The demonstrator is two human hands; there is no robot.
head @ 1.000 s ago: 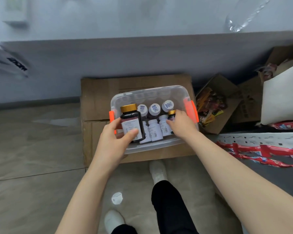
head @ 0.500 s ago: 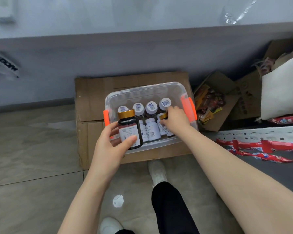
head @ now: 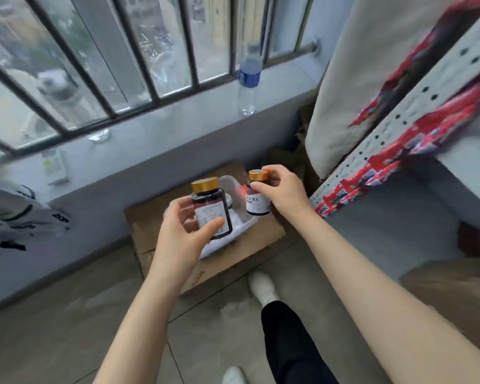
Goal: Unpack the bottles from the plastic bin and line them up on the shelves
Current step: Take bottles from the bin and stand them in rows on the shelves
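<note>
Head view: two bottles (head: 211, 209) (head: 257, 203), one per hand (head: 183, 239) (head: 281, 194); bin (head: 230, 180) blurry.

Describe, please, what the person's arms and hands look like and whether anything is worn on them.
Both forearms are bare as far as the picture's edge, with no sleeves in view. The left hand and the right hand wear no gloves, and no watch, bracelet or ring shows on the wrists or visible fingers. Below them are black trousers and white shoes.
</note>
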